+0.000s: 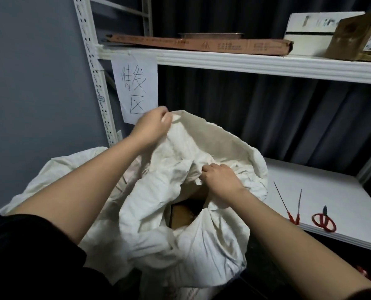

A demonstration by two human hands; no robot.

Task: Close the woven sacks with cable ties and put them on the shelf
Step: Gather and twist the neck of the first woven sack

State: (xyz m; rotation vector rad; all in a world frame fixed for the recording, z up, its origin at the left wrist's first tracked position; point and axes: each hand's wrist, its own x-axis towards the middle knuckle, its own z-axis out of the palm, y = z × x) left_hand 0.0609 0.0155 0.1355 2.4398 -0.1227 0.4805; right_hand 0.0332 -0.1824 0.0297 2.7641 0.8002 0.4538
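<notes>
Left hand (152, 124): fingers curled, pinching the far rim of the sack (201, 148), rim lifted. Right hand (221, 180): fingers curled tight, gripping a bunched fold of the near rim. Sack mouth open between both hands; brown box (181, 215) visible inside. Sack in front of the lower shelf (323, 191), partly leaning on its edge. Second sack (61, 169) behind, at left. Two cable ties (288, 202) and red scissors (324, 220) flat on the shelf, right of the sack. Paper sign (136, 87) on the upper shelf edge.
</notes>
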